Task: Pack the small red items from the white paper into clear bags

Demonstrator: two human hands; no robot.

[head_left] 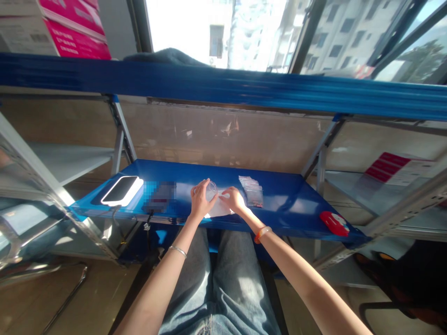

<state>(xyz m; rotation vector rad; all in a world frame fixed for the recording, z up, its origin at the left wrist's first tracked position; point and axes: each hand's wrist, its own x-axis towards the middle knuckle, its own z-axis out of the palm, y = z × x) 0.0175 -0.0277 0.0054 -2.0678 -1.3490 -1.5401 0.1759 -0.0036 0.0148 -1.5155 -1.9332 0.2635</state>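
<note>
Blue shelf (286, 204), wide, at lap height. Phone (121, 190) far left, packets (251, 190) just right of the hands. Left hand (199, 200) half-curled, fingertips pinching a clear film (211, 190). Right hand (234, 200) curled, pressing white sheet (219, 209).

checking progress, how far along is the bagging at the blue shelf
Done: a stack of small packets lies right of the hands. In hand: the left hand and right hand work a clear bag on the blue shelf. What remains cannot be told.

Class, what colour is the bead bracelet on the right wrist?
Orange bracelet, seen best in the head view.
</note>
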